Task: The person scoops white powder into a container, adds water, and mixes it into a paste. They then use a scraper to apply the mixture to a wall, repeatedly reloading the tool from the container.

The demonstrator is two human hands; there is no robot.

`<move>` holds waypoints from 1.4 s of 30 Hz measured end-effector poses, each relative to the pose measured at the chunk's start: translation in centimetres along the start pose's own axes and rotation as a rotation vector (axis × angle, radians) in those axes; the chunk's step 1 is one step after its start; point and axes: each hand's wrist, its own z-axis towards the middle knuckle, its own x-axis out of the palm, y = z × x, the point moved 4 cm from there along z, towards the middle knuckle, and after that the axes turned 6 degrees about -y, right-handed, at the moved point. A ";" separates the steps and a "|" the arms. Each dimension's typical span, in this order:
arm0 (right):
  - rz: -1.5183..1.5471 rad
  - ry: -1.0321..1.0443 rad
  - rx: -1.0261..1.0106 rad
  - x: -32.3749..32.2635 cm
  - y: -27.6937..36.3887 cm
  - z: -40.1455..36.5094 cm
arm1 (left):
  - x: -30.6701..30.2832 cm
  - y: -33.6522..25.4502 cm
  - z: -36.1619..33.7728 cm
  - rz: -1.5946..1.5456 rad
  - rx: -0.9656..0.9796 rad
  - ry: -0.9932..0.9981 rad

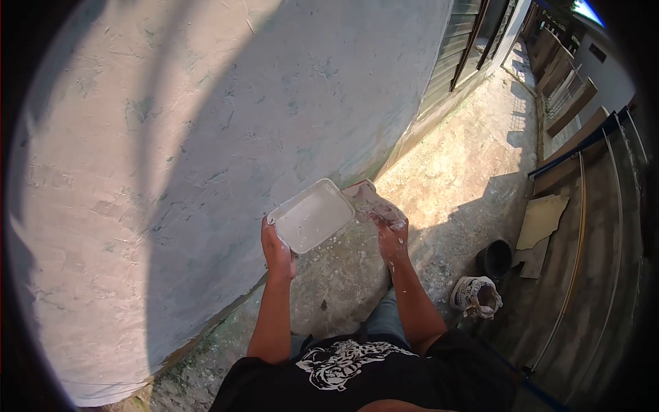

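A shallow whitish rectangular tray (316, 216) is held by its left edge in my left hand (277, 248), tilted in front of the wall. White smears and specks mark its rim. Just right of the tray, my right hand (392, 237) is closed round a tool coated in whitish paste (371, 202), with a thin reddish edge at its top. The tool's near end lies close to the tray's right rim; whether they touch I cannot tell. Paste spatters cover my right fingers and wrist.
A rough plastered wall (274, 103) rises on the left, with a louvred window (453, 51) farther along. On the concrete path (439, 178) at right stand a black bucket (494, 259) and an open sack (476, 296). Boards (542, 223) lean by the right-hand fence.
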 end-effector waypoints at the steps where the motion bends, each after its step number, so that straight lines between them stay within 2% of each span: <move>1: -0.110 0.067 -0.092 0.9 1.2 -0.9 | 0.1 -0.8 -0.2 -0.009 0.004 0.000; 3: -0.265 0.143 -0.245 2.4 2.6 -2.5 | 0.4 -2.2 -0.4 0.002 0.017 0.046; 4: -0.269 0.143 -0.245 2.2 2.1 -3.0 | 0.4 -2.7 -0.8 -0.001 0.013 0.046; 6: -0.420 0.147 -0.695 2.5 2.2 -3.6 | 0.9 -3.8 -1.1 -0.018 0.033 0.028; 7: -0.423 0.147 -0.702 2.8 2.0 -3.6 | 1.1 -4.2 -1.3 -0.024 0.034 0.031; 9: -0.371 -0.093 -1.167 2.9 2.9 -4.6 | 1.5 -4.9 -1.6 -0.022 0.055 0.047; 10: -0.370 -0.091 -1.172 2.6 2.5 -4.1 | 1.6 -5.3 -1.7 -0.026 0.058 0.048; 12: -0.597 0.138 -0.971 1.9 1.4 -2.7 | 1.7 -6.0 -2.3 -0.039 0.049 0.077; 13: -0.597 0.139 -0.968 1.9 2.3 -2.9 | 1.5 -6.3 -2.5 -0.038 0.047 0.075; 15: -0.608 0.268 -0.863 2.4 4.3 -2.4 | 1.3 -7.0 -2.4 -0.070 0.036 0.078; 16: -0.605 0.270 -0.868 2.3 5.8 -2.0 | 1.4 -7.7 -2.4 -0.072 0.041 0.078; 18: -0.653 0.348 -0.629 1.6 7.5 -0.4 | 1.5 -8.5 -2.9 -0.099 0.014 0.102; 20: -0.858 0.168 -0.738 0.1 8.7 0.8 | 1.1 -8.7 -2.6 -0.083 0.017 0.095; 21: -0.862 0.229 -0.619 0.7 10.9 1.4 | 0.9 -8.7 -2.4 -0.065 0.027 0.096; 22: -0.863 0.246 -0.666 1.1 12.4 2.2 | 0.8 -8.6 -2.0 -0.066 0.022 0.097; 24: -0.778 0.509 -0.924 4.5 17.9 1.7 | 0.3 -8.3 -1.4 0.004 0.061 0.079; 28: -0.994 0.619 -1.064 9.5 22.3 0.1 | 1.1 -9.8 -2.0 0.053 0.092 0.115; 30: -1.363 0.703 -1.162 12.3 21.7 -1.0 | 1.7 -10.7 -2.8 0.098 0.105 0.129; 31: -1.361 0.704 -1.165 13.2 21.3 -1.1 | 1.8 -10.6 -2.7 0.097 0.108 0.127; 33: -1.464 0.774 -1.467 14.7 19.9 -2.1 | 1.8 -10.4 -2.6 0.081 0.133 0.142; 34: -1.462 0.775 -1.471 15.1 19.1 -2.0 | 1.8 -10.6 -2.7 0.079 0.136 0.141; 36: -1.469 0.823 -1.647 15.7 17.5 -2.4 | 1.9 -10.9 -2.9 0.096 0.098 0.144; 40: -1.520 0.839 -1.735 16.4 15.7 -2.8 | 1.2 -10.3 -2.5 0.205 0.173 0.171; 42: -1.561 0.907 -1.646 16.6 15.3 -2.7 | 0.9 -10.3 -2.7 0.125 0.145 0.081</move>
